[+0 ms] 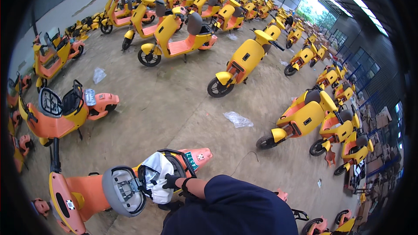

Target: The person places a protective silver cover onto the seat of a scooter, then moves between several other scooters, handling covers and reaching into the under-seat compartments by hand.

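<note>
My right hand (171,181), in a black glove with a dark band at the wrist, reaches in from the right. Its fingers are closed on the edge of a white bag (161,169). Clear, crinkled plastic shows in the bag's opening. The bag lies over the storage opening behind the raised seat (124,191) of an orange and yellow scooter (89,190). This seat is tipped toward the handlebar, its grey underside facing up. A green plate (191,160) sits on the scooter's tail. My left hand does not show.
Another scooter (56,119) with its seat raised stands at the left. Rows of yellow scooters (248,56) fill the hall ahead and to the right. Clear plastic sheets (238,119) lie on the concrete floor (174,100). Cartons (383,117) line the right wall.
</note>
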Demonstrator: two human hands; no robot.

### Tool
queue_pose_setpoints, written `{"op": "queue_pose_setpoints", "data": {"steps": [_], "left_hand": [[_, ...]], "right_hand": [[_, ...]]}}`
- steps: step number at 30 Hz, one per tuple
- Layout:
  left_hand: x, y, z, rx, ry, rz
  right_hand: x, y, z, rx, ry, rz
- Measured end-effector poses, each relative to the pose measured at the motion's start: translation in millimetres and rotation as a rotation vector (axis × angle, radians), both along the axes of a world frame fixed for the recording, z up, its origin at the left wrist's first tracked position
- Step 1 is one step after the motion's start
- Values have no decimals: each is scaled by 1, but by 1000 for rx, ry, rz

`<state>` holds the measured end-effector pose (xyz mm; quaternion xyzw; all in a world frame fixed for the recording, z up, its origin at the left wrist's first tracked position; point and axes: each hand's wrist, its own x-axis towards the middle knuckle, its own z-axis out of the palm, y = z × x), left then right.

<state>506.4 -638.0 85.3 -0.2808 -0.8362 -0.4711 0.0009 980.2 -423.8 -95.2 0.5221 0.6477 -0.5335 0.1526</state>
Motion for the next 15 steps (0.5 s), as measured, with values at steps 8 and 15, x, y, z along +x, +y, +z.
{"op": "queue_pose_setpoints", "data": {"steps": [8, 15], "left_hand": [[185, 9, 24, 68, -81, -187], [314, 149, -4, -137, -222, -803]], "right_hand": [[20, 35, 115, 89, 313, 88], [66, 41, 182, 392, 524, 291]]}}
